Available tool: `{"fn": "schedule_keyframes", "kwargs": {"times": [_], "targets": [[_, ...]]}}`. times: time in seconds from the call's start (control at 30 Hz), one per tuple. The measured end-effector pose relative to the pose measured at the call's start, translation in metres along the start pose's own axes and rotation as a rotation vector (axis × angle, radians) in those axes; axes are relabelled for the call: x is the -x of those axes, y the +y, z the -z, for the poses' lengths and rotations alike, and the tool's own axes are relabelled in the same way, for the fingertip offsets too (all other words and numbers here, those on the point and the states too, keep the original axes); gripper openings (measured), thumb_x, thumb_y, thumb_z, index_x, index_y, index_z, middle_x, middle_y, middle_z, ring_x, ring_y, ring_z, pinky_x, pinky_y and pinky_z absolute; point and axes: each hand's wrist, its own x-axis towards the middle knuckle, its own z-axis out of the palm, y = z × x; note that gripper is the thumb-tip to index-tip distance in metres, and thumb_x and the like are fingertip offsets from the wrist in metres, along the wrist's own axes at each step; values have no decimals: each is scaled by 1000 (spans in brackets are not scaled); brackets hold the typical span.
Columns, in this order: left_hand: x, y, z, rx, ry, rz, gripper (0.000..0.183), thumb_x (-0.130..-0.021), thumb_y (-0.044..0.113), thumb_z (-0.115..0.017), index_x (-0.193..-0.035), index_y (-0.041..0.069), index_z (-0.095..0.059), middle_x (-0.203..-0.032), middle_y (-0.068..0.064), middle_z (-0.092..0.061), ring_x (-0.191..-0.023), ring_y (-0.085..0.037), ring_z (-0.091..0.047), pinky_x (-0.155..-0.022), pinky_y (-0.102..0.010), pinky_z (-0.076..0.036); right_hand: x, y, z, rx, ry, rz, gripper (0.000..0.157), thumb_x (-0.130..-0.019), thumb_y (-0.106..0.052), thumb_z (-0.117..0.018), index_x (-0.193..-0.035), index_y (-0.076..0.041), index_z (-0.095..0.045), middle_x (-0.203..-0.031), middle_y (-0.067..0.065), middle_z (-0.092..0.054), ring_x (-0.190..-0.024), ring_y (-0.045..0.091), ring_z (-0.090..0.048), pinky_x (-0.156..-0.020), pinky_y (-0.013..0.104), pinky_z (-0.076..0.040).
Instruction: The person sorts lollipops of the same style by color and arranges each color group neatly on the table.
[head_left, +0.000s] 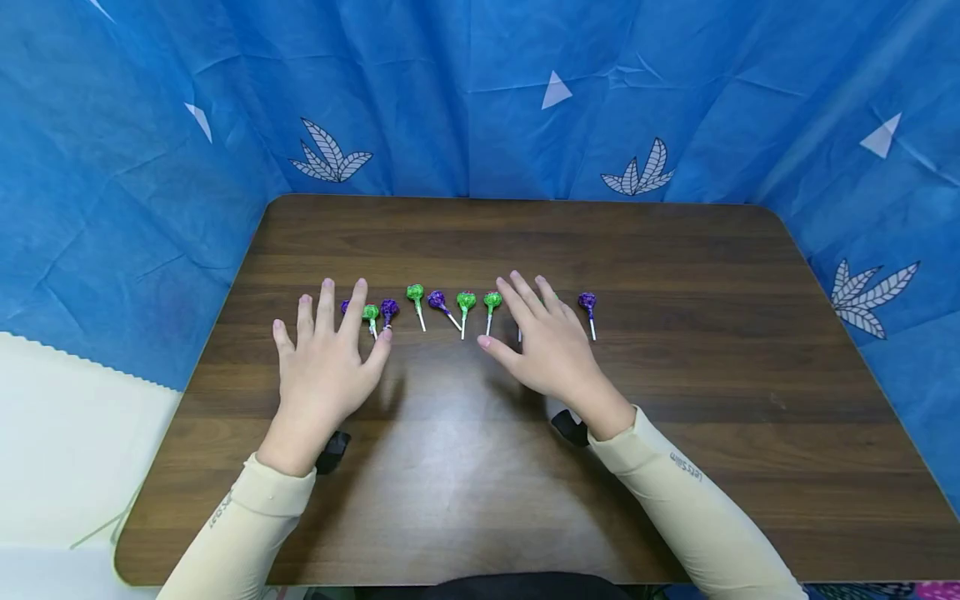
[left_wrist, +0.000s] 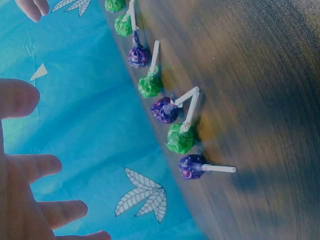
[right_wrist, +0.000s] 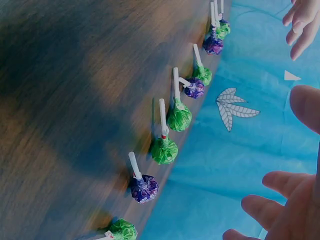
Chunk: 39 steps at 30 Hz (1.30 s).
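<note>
A row of wrapped lollipops, green and purple with white sticks, lies across the table. My left hand is spread flat above the left end, its fingers overlapping a purple one in the head view. Beside its thumb are a green lollipop and a purple lollipop. My right hand hovers with straight fingers over the right part, hiding some lollipops. A green lollipop shows left of its fingers, and a purple lollipop to their right. Both wrist views show lollipops apart from the fingers; neither hand holds anything.
Between the hands lie a green lollipop, a purple lollipop and another green lollipop. The brown wooden table has rounded corners. A blue curtain with leaf and triangle prints hangs behind and at the sides.
</note>
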Motion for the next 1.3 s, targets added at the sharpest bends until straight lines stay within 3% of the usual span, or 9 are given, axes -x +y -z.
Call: {"fn": "schedule_keyframes", "kwargs": {"times": [0.3,0.7,0.87,1.0,1.17,1.3], "targets": [[-3,-2,1,-5,19,-9,70,-100,56,-39,-160,24,-20,-164,-23,-16,-147,-54,-17,-113,-74,-10,-5,-2,2,-15,-5,2,77,-96,-69,-39,-160,-33,-14,-168,-5,-11,-156,30,-8,-119,60,-23],[-11,-13,4,0,25,3,68,-99,47,-44,-159,23,-22,-162,-24,-21,-145,-53,-22,-115,-70,-15,-31,-15,1,-41,40,74,77,-95,-63,-51,-158,-28,-24,-166,-3,-23,-155,30,-15,-116,61,-29],[-14,-18,6,-20,61,-14,68,-97,38,-51,-158,19,-27,-159,-26,-27,-140,-54,-32,-110,-72,-27,-42,-25,-1,-48,16,109,77,-95,-62,-52,-158,-27,-24,-165,-1,-25,-154,32,-18,-117,58,-30],[-20,-25,8,-16,73,-24,67,-95,31,-57,-155,15,-32,-154,-27,-36,-131,-53,-43,-98,-71,-39,-55,-39,-3,-63,0,162,73,-96,-57,-55,-157,-26,-29,-161,1,-35,-150,34,-27,-116,57,-32],[-32,-35,9,26,13,-13,62,-96,28,-57,-153,12,-37,-148,-27,-44,-124,-53,-48,-91,-70,-42,-78,-55,-14,-57,-23,237,65,-96,-48,-60,-153,-24,-39,-150,1,-49,-142,33,-40,-112,53,-38],[-40,-41,8,45,-51,-8,61,-97,28,-59,-152,11,-38,-144,-26,-48,-122,-53,-49,-91,-70,-42,-97,-62,-24,-43,-80,257,63,-96,-45,-62,-151,-24,-41,-150,1,-50,-140,31,-42,-111,51,-39]]}}
